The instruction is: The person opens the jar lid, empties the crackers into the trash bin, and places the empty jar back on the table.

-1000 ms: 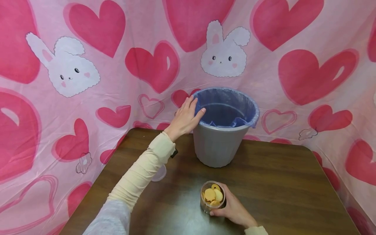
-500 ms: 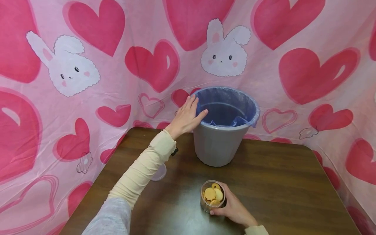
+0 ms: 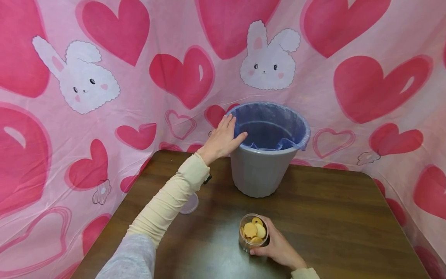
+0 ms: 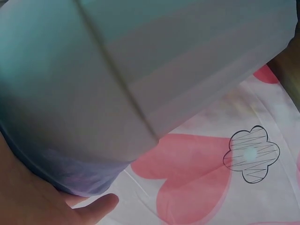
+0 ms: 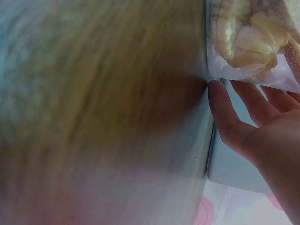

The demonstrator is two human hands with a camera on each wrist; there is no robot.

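A grey trash bin (image 3: 259, 174) with a blue liner bag (image 3: 292, 144) folded over its rim stands toward the back of the table. My left hand (image 3: 223, 138) rests on the left side of the bin's rim, fingers fairly straight and thumb lying near the inner edge. The left wrist view has the bin's wall (image 4: 108, 89) close up, with part of that hand (image 4: 51, 206) at lower left. A clear, lidless jar (image 3: 245, 246) of yellow cookies (image 3: 251, 230) stands upright on the table in front. My right hand (image 3: 277, 248) grips it from the right, thumb at the near side.
A clear round lid (image 3: 189, 204) lies on the brown wooden table (image 3: 331, 217), partly hidden by my left sleeve (image 3: 167, 201). Behind the table hangs a pink cloth (image 3: 188, 23) with hearts and rabbits.
Both hands, the bin and the jar hold nearly the same places. The head view has shifted slightly.
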